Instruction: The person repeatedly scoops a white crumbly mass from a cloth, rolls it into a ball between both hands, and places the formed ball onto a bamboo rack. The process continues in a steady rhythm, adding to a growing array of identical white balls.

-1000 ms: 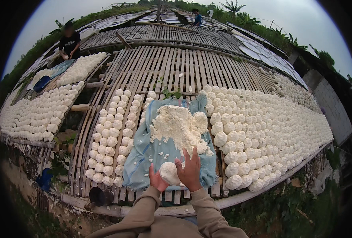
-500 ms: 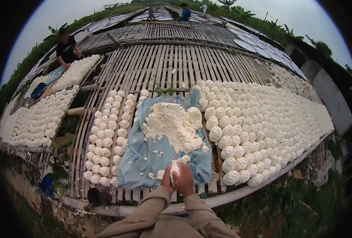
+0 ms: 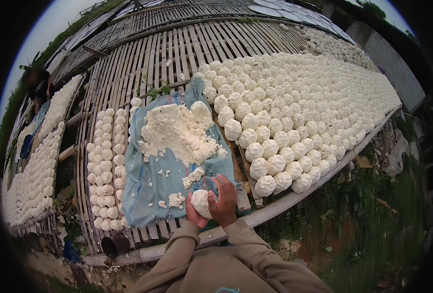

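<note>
A rounded white dough ball (image 3: pixel 201 203) rests in my left hand (image 3: pixel 193 216), whose fingers curl under its left side. Beside it, my right hand (image 3: pixel 224 201) has its fingers raised and apart, with the thumb at the ball's right edge. Both are over the near edge of a blue cloth (image 3: pixel 140 198). On that cloth lies a crumbly white dough mass (image 3: pixel 175 132). Smaller loose lumps (image 3: pixel 176 200) are scattered near my hands.
Many ridged white balls (image 3: pixel 294 127) stand in rows to the right. Shorter rows (image 3: pixel 106 168) line the left of the bamboo rack (image 3: pixel 172 51). A dark metal cup (image 3: pixel 115 245) is by the rack's front pole (image 3: pixel 153 254). Another person (image 3: pixel 41 83) works at the far left.
The view has swung right and down. My right hand has opened away from the ball, which was pressed between both hands. Crumbs that were at my fingertips now lie on the cloth.
</note>
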A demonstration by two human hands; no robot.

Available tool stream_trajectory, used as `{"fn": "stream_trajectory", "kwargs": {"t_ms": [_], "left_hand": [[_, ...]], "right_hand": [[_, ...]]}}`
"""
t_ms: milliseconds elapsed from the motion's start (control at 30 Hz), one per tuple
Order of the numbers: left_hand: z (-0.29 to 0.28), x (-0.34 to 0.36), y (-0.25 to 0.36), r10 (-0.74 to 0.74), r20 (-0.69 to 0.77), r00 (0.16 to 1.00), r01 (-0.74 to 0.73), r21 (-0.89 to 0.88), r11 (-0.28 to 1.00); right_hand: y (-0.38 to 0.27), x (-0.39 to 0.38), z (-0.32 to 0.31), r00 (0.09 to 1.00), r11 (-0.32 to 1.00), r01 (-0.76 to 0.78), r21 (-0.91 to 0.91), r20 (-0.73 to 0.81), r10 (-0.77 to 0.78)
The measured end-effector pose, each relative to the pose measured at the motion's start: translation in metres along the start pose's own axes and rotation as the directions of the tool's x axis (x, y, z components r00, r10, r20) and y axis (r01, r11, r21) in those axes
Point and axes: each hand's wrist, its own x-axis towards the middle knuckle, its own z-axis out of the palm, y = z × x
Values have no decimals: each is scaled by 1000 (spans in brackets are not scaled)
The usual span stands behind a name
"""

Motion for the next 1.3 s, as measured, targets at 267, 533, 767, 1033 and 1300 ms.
{"fn": "stream_trajectory", "kwargs": {"t_ms": [267, 533, 767, 1033, 1300], "left_hand": [[14, 13, -56, -213, -2, 977, 211, 124, 970], [52, 33, -120, -405, 98, 909, 204, 743, 638], [99, 42, -124, -307, 133, 942, 104, 758, 644], [56, 27, -85, -224, 29, 974, 124, 760, 638], [1, 11, -6, 67, -189, 980, 86, 700, 709]], "right_hand": [[60, -35, -55, 966, 990, -98, -98, -248, 71], [114, -110, -126, 704, 576, -684, 448, 196, 683], [180, -115, -191, 523, 606, -756, 248, -330, 786], [262, -73, -169, 400, 472, -881, 41, -468, 788], [170, 24, -104, 877, 863, -411, -294, -387, 286]]}}
